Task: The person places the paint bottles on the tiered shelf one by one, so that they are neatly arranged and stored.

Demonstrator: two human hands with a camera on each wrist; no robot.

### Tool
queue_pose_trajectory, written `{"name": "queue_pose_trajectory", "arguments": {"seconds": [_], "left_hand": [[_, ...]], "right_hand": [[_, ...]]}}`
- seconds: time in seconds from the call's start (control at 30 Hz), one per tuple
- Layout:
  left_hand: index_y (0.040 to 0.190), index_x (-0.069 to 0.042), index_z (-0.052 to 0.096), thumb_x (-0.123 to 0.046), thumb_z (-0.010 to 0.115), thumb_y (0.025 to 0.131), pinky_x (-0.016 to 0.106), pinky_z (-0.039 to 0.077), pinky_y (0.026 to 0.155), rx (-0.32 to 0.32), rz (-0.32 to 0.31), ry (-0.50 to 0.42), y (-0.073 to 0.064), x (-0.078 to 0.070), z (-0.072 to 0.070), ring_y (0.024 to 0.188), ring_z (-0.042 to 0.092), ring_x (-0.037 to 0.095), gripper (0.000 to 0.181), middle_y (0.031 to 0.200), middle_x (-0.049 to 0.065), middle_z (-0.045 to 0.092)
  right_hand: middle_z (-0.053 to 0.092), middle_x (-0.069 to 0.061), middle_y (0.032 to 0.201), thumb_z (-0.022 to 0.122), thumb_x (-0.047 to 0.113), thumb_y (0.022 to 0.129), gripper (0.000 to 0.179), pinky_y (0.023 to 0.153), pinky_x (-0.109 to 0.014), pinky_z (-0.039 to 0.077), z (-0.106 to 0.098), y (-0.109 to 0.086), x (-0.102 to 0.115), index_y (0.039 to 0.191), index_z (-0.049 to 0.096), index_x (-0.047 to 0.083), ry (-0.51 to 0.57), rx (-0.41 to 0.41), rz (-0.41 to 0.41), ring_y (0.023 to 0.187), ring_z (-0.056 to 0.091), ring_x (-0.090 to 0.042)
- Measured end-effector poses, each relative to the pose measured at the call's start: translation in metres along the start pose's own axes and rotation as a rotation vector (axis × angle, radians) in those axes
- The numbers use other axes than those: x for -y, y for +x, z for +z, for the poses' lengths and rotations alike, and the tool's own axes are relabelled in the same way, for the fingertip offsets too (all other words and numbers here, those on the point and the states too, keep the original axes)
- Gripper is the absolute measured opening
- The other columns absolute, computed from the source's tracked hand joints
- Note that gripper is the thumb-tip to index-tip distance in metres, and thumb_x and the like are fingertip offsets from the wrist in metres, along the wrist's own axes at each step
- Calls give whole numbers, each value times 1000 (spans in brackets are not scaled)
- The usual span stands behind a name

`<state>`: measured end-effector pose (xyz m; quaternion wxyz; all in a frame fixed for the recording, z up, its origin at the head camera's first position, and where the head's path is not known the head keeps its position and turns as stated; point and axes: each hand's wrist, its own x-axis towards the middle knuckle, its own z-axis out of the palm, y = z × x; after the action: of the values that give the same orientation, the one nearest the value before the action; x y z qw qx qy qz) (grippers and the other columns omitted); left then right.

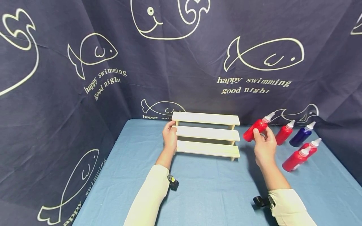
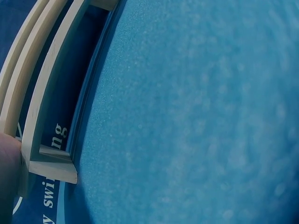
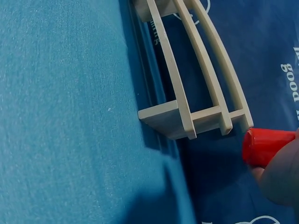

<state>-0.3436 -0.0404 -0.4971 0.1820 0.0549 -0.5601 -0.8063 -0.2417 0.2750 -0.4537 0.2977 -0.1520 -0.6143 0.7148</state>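
A pale wooden three-tier stepped rack point(image 1: 207, 133) stands on the blue-covered table. At its left end my left hand point(image 1: 170, 138) grips the side, thumb at the middle shelf's end; in the left wrist view only a blurred bit of that hand point(image 2: 9, 172) shows beside the rack. My right hand point(image 1: 265, 147) holds a red squeeze bottle point(image 1: 255, 129) with a white pointed nozzle, tilted, just right of the rack. From the right wrist, the red bottle's base point(image 3: 261, 145) points toward the rack's end point(image 3: 187, 123), and the nozzle is out of that view. All three shelves are bare.
Right of my right hand stand another red bottle point(image 1: 284, 134), a dark blue bottle point(image 1: 301, 136) and two more red bottles, the front one point(image 1: 294, 160) partly covering the one behind point(image 1: 310, 148). A dark fish-printed cloth point(image 1: 175, 69) hangs behind and at the sides of the table.
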Motion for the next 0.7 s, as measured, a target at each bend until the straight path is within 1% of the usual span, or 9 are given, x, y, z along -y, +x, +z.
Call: {"name": "queue_pose_trajectory", "arguments": {"seconds": [0.13, 0.2, 0.3, 0.4, 0.53, 0.7], "left_hand": [[119, 17, 66, 14, 47, 80, 20, 46, 80, -2, 8, 5, 0, -2, 0, 95, 56, 13, 43, 120, 29, 65], [119, 16, 66, 14, 47, 81, 20, 45, 81, -2, 9, 11, -1, -2, 1, 98, 56, 16, 43, 121, 29, 64], [118, 15, 67, 14, 48, 81, 21, 44, 84, -4, 9, 18, -1, -2, 0, 104, 56, 21, 42, 122, 27, 65], [118, 14, 67, 13, 48, 80, 22, 44, 87, -7, 8, 18, -1, -2, 0, 109, 57, 24, 42, 122, 25, 65], [117, 13, 68, 13, 48, 80, 23, 44, 87, -9, 5, 20, -1, -2, -1, 105, 56, 21, 42, 120, 23, 66], [117, 13, 68, 13, 48, 81, 23, 45, 86, -2, 4, 21, -1, -2, -2, 102, 56, 19, 41, 121, 23, 66]], "right_hand": [[68, 16, 106, 67, 6, 100, 39, 83, -8, 51, 5, -2, 0, 139, 65, 6, -45, 38, -59, 98, 60, -4], [68, 18, 104, 68, 5, 99, 40, 84, -8, 50, 8, -5, 1, 139, 65, 4, -78, 56, -83, 99, 60, -4], [67, 21, 105, 68, 5, 99, 43, 88, -7, 49, 13, -8, 2, 141, 62, 0, -133, 98, -110, 104, 60, -1], [65, 24, 107, 69, 6, 99, 48, 93, -5, 48, 17, -11, 3, 145, 59, -2, -184, 141, -117, 107, 61, 2], [62, 25, 111, 71, 6, 99, 53, 99, -5, 47, 21, -13, 1, 149, 56, -1, -224, 183, -112, 109, 60, 6], [61, 21, 116, 69, 1, 98, 55, 102, -5, 47, 28, -15, -2, 151, 53, -3, -222, 206, -110, 109, 61, 7]]}}
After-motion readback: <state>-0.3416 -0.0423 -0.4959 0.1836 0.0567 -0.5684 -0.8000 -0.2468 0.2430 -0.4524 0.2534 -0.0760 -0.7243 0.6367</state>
